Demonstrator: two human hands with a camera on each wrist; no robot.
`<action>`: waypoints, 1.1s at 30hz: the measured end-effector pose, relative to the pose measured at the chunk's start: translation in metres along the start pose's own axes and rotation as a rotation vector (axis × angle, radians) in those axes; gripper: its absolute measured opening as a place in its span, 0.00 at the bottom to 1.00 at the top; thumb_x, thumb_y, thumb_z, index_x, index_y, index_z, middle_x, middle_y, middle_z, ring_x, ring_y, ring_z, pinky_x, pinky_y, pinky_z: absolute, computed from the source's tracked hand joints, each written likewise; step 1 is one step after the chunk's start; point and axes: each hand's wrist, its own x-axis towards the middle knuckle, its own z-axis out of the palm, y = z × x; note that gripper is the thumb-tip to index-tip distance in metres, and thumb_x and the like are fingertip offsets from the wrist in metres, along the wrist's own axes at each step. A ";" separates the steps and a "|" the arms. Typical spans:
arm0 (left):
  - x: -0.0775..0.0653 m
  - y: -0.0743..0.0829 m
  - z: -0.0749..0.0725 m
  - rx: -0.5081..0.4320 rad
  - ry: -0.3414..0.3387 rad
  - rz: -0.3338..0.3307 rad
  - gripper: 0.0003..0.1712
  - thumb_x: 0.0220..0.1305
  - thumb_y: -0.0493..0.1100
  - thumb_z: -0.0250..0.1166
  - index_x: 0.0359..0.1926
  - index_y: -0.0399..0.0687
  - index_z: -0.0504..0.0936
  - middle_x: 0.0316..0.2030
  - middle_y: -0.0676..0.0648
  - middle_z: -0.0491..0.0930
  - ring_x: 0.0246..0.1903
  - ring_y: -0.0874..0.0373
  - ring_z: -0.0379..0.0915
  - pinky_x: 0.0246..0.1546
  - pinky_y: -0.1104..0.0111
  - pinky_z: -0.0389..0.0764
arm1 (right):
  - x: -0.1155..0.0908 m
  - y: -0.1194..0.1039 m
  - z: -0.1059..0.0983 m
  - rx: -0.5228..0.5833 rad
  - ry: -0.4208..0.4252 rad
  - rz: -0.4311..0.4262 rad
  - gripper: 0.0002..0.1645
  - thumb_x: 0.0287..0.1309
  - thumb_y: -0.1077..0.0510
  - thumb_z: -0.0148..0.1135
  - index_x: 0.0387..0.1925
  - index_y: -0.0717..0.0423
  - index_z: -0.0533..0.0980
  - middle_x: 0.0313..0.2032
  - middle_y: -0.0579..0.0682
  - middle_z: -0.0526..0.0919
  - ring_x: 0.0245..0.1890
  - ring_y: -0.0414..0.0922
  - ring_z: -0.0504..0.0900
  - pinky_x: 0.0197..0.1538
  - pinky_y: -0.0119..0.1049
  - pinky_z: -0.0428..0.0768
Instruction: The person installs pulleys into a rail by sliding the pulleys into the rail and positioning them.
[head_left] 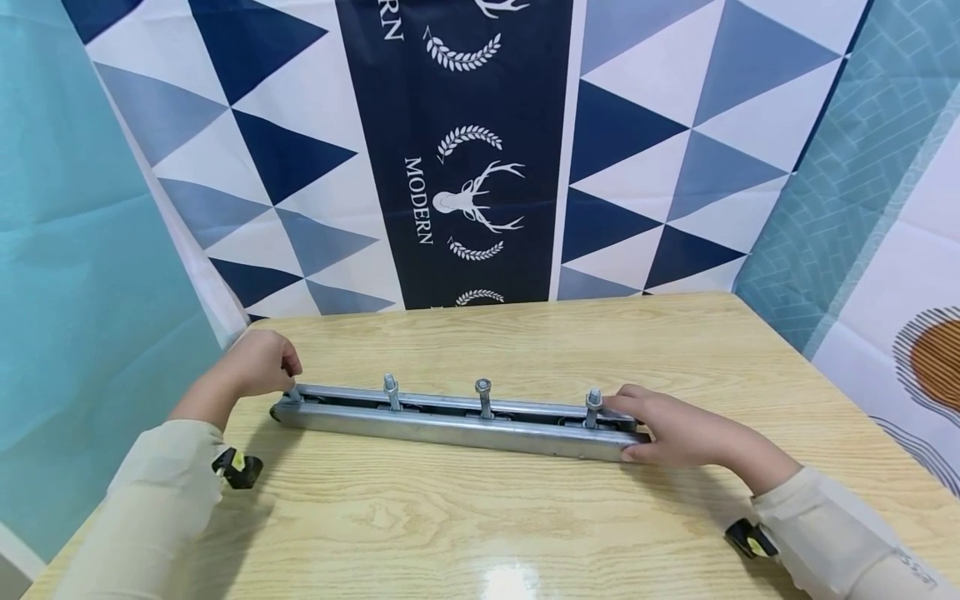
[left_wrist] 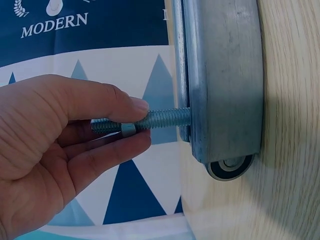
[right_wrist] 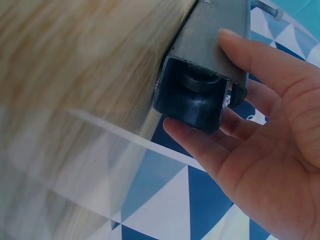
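A long steel channel rail (head_left: 450, 431) lies across the table with its slot facing up. Several threaded bolts stand out of the slot, among them a middle bolt (head_left: 484, 400) and a right bolt (head_left: 592, 408), each with a nut near its top. At the left end, my left hand (head_left: 258, 364) pinches a nut (left_wrist: 128, 129) on the leftmost bolt (left_wrist: 170, 117) between thumb and fingers. A roller wheel (left_wrist: 230, 167) pokes out of that end. My right hand (head_left: 678, 425) grips the rail's right end, thumb on the near side, fingers across the open end and far side.
The rail rests on a wood-grain table (head_left: 465, 525). Behind the table hangs a patterned cloth (head_left: 480, 150), with a teal sheet (head_left: 97, 275) to the left and another patterned sheet (head_left: 885, 250) to the right.
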 end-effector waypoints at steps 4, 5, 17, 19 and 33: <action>0.001 0.003 0.000 -0.002 -0.007 0.014 0.05 0.46 0.31 0.67 0.25 0.44 0.86 0.23 0.55 0.81 0.23 0.61 0.73 0.29 0.60 0.79 | 0.000 -0.001 -0.001 0.004 0.002 -0.005 0.35 0.55 0.56 0.70 0.62 0.66 0.70 0.52 0.57 0.74 0.45 0.45 0.77 0.43 0.44 0.78; 0.002 0.004 0.000 -0.005 -0.007 0.019 0.05 0.46 0.31 0.67 0.25 0.44 0.86 0.23 0.54 0.81 0.24 0.61 0.73 0.30 0.60 0.79 | 0.001 -0.001 -0.001 0.006 0.001 -0.005 0.35 0.56 0.56 0.70 0.62 0.66 0.70 0.52 0.57 0.74 0.45 0.46 0.77 0.43 0.44 0.78; 0.006 0.014 0.001 -0.047 -0.011 0.027 0.07 0.45 0.29 0.67 0.24 0.44 0.85 0.23 0.53 0.81 0.24 0.60 0.73 0.29 0.61 0.78 | 0.003 -0.002 -0.001 0.003 -0.013 -0.003 0.35 0.56 0.56 0.70 0.62 0.67 0.70 0.52 0.58 0.74 0.45 0.46 0.77 0.42 0.44 0.78; 0.007 0.014 0.002 -0.041 -0.010 0.029 0.07 0.45 0.29 0.67 0.24 0.45 0.85 0.23 0.53 0.81 0.23 0.60 0.72 0.29 0.61 0.78 | 0.003 -0.003 -0.002 0.001 -0.011 -0.006 0.35 0.56 0.56 0.70 0.62 0.67 0.70 0.52 0.58 0.74 0.44 0.46 0.77 0.42 0.44 0.78; 0.009 0.020 0.005 -0.035 -0.011 0.053 0.07 0.45 0.30 0.68 0.24 0.45 0.85 0.23 0.54 0.80 0.23 0.61 0.73 0.29 0.62 0.78 | 0.003 -0.002 0.000 0.006 -0.005 0.001 0.35 0.55 0.56 0.70 0.62 0.67 0.70 0.53 0.59 0.73 0.46 0.47 0.77 0.43 0.44 0.78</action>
